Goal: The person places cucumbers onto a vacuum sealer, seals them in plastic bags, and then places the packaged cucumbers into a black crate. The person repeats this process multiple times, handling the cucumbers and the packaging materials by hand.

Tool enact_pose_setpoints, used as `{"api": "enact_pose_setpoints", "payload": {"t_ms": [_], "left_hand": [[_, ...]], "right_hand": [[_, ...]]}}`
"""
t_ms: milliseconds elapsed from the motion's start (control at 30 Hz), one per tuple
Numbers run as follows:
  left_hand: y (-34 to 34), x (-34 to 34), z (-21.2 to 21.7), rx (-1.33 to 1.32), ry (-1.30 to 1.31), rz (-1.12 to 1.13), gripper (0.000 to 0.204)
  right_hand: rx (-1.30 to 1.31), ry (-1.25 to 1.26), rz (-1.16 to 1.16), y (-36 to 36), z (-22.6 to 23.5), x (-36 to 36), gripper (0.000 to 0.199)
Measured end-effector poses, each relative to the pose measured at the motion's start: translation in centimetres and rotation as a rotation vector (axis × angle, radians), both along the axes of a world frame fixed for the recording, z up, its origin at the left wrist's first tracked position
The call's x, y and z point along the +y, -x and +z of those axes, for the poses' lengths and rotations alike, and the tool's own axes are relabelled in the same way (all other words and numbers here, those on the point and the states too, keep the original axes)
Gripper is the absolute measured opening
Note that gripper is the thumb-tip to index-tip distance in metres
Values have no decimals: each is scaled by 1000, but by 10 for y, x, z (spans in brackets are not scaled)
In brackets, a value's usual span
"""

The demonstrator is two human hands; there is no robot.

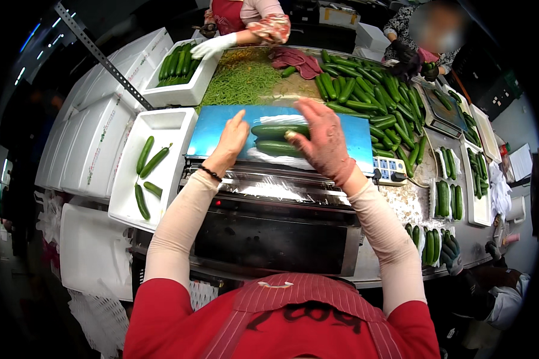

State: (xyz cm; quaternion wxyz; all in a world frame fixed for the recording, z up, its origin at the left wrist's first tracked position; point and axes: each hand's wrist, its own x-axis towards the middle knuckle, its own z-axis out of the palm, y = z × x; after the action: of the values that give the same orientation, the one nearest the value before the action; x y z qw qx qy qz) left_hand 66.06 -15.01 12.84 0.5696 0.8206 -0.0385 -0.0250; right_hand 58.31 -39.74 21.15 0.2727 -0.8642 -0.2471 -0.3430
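Two hands over a tray of cucumbers on the blue wrapping plate.
Head view: left hand (230,140) open and flat, holding nothing, just left of the tray of cucumbers (279,139); right hand (323,142) spread, fingertips on the tray's right end; loose cucumber pile (365,96) beyond the right hand.

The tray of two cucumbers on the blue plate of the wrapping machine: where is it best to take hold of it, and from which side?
Probably by its two short ends, from left and right. The cucumber tray lies crosswise on the blue plate, its two cucumbers running left to right, so the ends face the left hand and right hand, already on either side. Film seems to cover the top.
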Motion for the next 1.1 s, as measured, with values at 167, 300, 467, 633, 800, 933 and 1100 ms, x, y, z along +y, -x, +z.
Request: {"api": "enact_pose_setpoints", "payload": {"t_ms": [167,300,467,633,800,933,1100], "left_hand": [[2,-43,10,-88,393,22,59],[14,-51,9,-124,359,27,54],[10,-59,-6,-211,179,61,53],[12,-58,-8,-282,21,65,52],[17,-63,5,-436,-126,25,43],[12,-63,-1,-532,-262,18,34],[3,-61,-5,-631,-320,-26,35]], "right_hand": [[304,-784,109,-48,-57,-27,72],[648,-1313,122,-40,-61,-31,75],[524,-1053,78,-40,-83,-19,68],[-33,2,-206,-25,-74,-11,58],[122,-74,-115,-25,-66,-11,46],[81,-177,-117,-31,-75,-7,33],[25,-57,-59,-29,-64,-9,23]]}}
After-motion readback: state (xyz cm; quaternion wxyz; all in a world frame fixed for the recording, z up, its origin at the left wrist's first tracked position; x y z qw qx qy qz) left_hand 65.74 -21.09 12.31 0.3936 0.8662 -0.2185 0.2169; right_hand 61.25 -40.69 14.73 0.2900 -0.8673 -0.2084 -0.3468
